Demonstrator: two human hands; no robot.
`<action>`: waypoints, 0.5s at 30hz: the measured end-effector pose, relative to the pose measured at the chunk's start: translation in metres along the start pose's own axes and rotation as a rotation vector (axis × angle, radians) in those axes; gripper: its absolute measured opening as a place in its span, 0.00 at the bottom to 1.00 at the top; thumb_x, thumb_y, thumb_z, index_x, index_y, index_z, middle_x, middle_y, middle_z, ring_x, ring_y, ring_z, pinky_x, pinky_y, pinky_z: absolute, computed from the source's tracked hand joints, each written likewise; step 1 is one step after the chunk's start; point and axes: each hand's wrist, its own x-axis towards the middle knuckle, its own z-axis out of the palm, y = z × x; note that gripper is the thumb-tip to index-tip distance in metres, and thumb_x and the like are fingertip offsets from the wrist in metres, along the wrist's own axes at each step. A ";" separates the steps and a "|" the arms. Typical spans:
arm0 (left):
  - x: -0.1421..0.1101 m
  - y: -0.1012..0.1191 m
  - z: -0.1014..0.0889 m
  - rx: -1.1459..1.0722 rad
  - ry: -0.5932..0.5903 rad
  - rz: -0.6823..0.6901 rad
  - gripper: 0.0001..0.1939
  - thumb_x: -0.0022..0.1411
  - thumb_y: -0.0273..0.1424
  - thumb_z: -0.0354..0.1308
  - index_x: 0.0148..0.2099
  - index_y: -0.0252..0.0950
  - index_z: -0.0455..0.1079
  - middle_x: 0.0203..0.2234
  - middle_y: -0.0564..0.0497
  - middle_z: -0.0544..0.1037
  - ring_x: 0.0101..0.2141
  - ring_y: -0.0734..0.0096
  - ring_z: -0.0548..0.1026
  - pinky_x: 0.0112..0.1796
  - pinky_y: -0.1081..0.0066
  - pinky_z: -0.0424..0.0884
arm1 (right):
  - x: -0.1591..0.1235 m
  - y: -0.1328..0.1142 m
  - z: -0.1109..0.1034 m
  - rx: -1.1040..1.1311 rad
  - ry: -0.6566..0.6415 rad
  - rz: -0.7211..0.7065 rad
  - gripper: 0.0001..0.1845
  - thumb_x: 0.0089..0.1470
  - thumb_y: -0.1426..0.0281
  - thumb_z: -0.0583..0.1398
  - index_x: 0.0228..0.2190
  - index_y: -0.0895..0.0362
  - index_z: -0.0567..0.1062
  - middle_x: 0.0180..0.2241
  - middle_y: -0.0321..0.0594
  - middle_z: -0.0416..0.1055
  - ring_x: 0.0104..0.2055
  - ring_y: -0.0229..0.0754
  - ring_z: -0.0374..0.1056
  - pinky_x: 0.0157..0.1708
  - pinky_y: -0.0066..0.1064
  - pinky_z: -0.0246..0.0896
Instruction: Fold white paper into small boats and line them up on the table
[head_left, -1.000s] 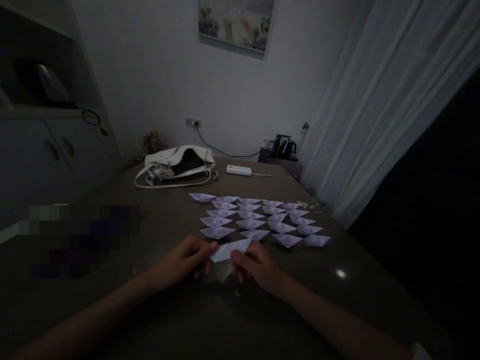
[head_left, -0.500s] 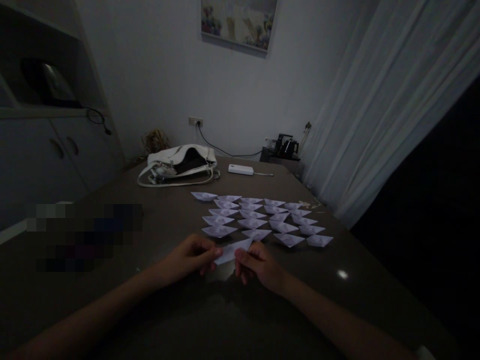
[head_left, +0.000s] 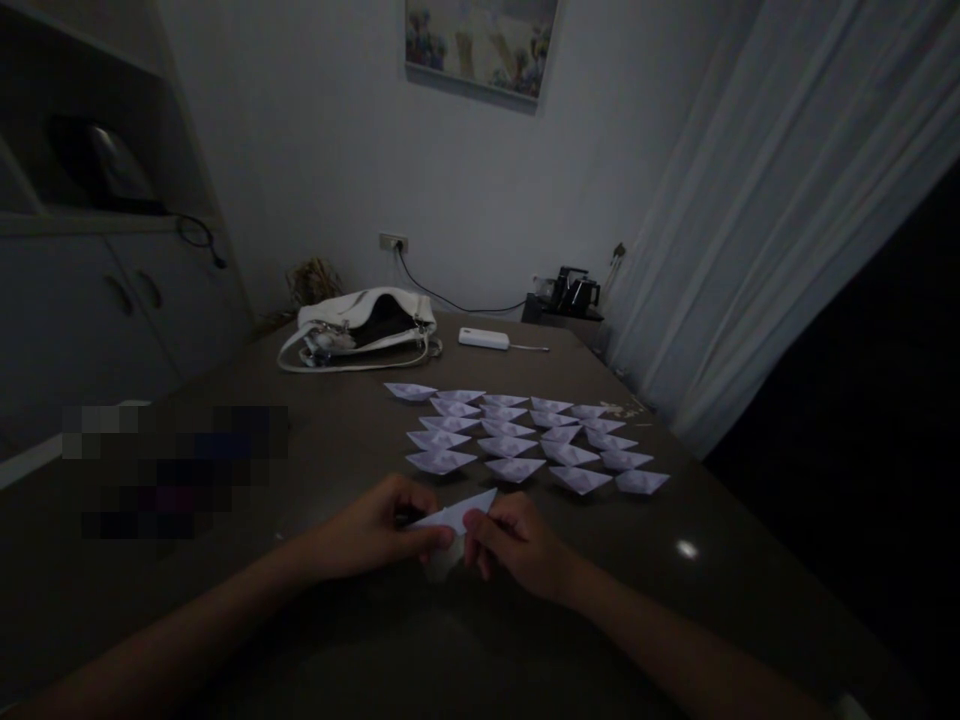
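A small piece of folded white paper (head_left: 459, 512) is held between my two hands, above the near part of the dark table. My left hand (head_left: 394, 530) pinches its left end between thumb and fingers. The lower right part is gripped by my right hand (head_left: 517, 540), thumb on the near face, while a pointed corner sticks up to the right. Just beyond my hands, folded paper boats (head_left: 513, 470) stand in several rows. The undersides of the folds and some fingertips are hidden.
A white handbag (head_left: 367, 325) lies at the back of the table (head_left: 360, 420). Right of it is a white power bank (head_left: 483, 339) with a short cable. A black kettle (head_left: 579, 294) stands behind the far end. A white curtain (head_left: 720, 220) hangs on the right.
The folded paper has tilted and now shows a narrower, pointed shape. My left thumb has moved a little to the right and down along it. The boats stay in place.
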 end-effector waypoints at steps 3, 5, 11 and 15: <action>0.000 0.003 0.001 -0.013 -0.102 -0.011 0.20 0.55 0.48 0.62 0.34 0.34 0.73 0.24 0.53 0.76 0.28 0.69 0.72 0.29 0.74 0.66 | 0.000 0.001 0.001 -0.001 -0.016 0.003 0.34 0.57 0.44 0.51 0.18 0.60 0.73 0.14 0.34 0.64 0.15 0.32 0.60 0.17 0.22 0.53; 0.000 0.006 0.001 -0.019 -0.168 0.004 0.20 0.56 0.47 0.61 0.32 0.33 0.73 0.24 0.52 0.77 0.27 0.69 0.72 0.28 0.74 0.65 | -0.001 0.001 0.001 -0.006 -0.016 -0.003 0.34 0.58 0.45 0.52 0.18 0.60 0.73 0.14 0.34 0.64 0.14 0.32 0.59 0.17 0.22 0.52; -0.003 -0.001 0.002 -0.011 0.047 0.053 0.19 0.50 0.45 0.66 0.34 0.36 0.69 0.27 0.53 0.76 0.30 0.66 0.74 0.35 0.69 0.69 | -0.001 0.000 0.002 -0.037 -0.036 -0.018 0.28 0.61 0.53 0.54 0.20 0.60 0.75 0.14 0.33 0.63 0.15 0.31 0.58 0.17 0.22 0.51; -0.006 -0.002 0.003 -0.017 -0.112 0.044 0.17 0.53 0.43 0.63 0.37 0.35 0.68 0.28 0.52 0.77 0.29 0.68 0.75 0.32 0.71 0.70 | -0.003 -0.001 0.002 -0.075 -0.063 -0.048 0.19 0.58 0.59 0.57 0.23 0.60 0.74 0.17 0.33 0.64 0.18 0.32 0.59 0.19 0.22 0.51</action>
